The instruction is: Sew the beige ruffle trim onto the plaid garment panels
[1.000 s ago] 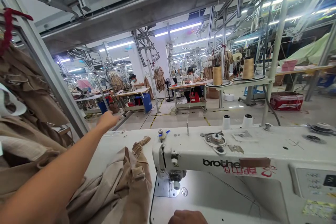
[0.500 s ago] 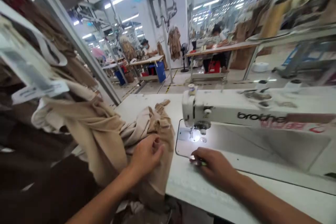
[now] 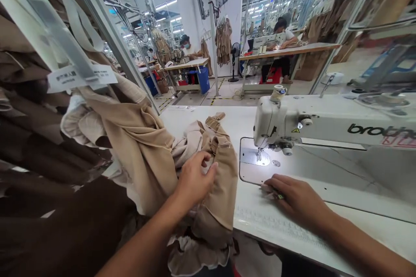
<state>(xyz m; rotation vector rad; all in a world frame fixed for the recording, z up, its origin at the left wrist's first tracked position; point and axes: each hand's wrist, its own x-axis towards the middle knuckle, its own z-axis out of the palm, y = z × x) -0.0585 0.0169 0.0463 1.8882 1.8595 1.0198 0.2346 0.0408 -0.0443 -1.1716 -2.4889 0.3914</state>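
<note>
Now: left grip [image 3: 195, 177] closed on beige garment [image 3: 221, 186], left of sewing machine [image 3: 308, 123] | right grip [image 3: 299, 197] pinching small item [image 3: 271, 192] over counter [image 3: 201, 117], just before machine

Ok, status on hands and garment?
Left hand holding rumpled beige fabric garment. Right hand on white sewing table, pinching small unclear item. Garment beside steel needle plate.

Plain beige fabric [image 3: 146, 151] near left, white sewing machine [image 3: 325, 117] with black lettering right, blue bin [image 3: 203, 80] and red stool [image 3: 272, 75] far
</note>
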